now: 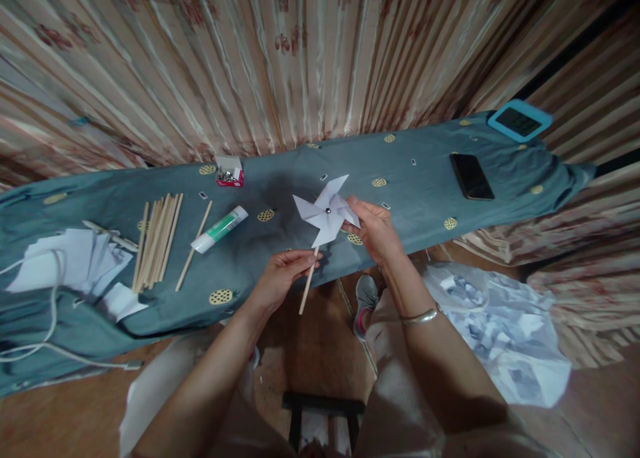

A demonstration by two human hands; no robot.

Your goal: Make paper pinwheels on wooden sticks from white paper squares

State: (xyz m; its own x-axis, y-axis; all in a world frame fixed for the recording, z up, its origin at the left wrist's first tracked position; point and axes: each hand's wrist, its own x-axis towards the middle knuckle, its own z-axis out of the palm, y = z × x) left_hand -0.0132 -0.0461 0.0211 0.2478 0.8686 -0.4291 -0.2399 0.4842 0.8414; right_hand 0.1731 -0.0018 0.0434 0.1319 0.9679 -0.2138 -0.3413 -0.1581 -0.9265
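A white paper pinwheel [325, 219] with a silver pin at its centre is held above the front edge of the cloth-covered table. My left hand [286, 275] pinches its wooden stick [309, 281] just below the blades. On the other side, my right hand [374, 228] has its thumb and fingers closed on the right-hand paper blade. Left of the pinwheel lie a glue stick [220, 229] with a green label and a single wooden stick [194, 246]. A small red box [230, 173] of metal pins stands open behind them.
Several wooden sticks [159, 241] lie bundled on the blue-green cloth [280, 178], beside white paper sheets [75, 261] and a white cable [54, 305]. A phone [472, 176] and a blue-framed digital device [520, 121] are at the right. A bag of paper scraps [505, 331] sits on the floor.
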